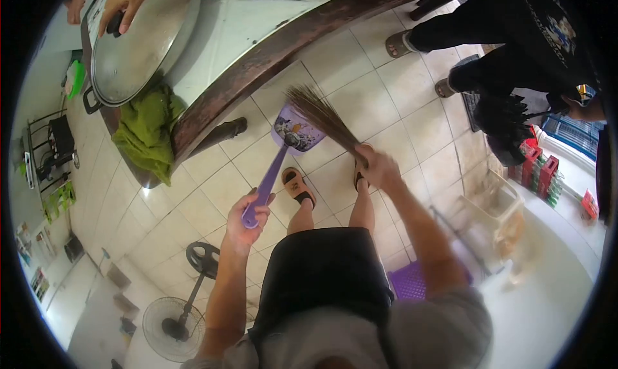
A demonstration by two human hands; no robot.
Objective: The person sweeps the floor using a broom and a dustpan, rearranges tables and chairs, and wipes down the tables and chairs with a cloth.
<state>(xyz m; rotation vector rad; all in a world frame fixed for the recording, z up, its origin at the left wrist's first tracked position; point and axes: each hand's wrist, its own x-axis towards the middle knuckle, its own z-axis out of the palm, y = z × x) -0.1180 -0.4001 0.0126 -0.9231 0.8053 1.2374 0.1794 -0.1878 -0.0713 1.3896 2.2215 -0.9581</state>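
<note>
Fingers of both hands are closed — the left hand [248,218] around a purple dustpan [275,169], the right hand [381,171] around a brown bristle broom [328,118]. Pale square floor tiles [212,195] with dark joints spread beneath the wearer's sandalled feet. At 11 o'clock in the view stands a curved table [248,31] with a light top and a worn, dark reddish-brown edge. Another person [508,21] in dark clothing is at 2 o'clock. At 10 o'clock, a second co-worker's hand [123,5] grips the knob of a pot's glass lid [145,41]; a green cloth [148,131] drapes over the table edge just below. A fan [172,328] stands between 7 and 8 o'clock, a pale plastic bin [499,202] at 3, and a purple basket [410,280] between 4 and 5.

Lettering runs down the dark clothing beside a coloured figure, too small to read.

Near 12 o'clock, the dustpan lies face up, its pan dark-patterned or littered; I cannot tell which. Bristle tips overlap its far right rim — contact is unclear. Left fingers wrap the end of the handle, right fingers the broom's bound grip.
</note>
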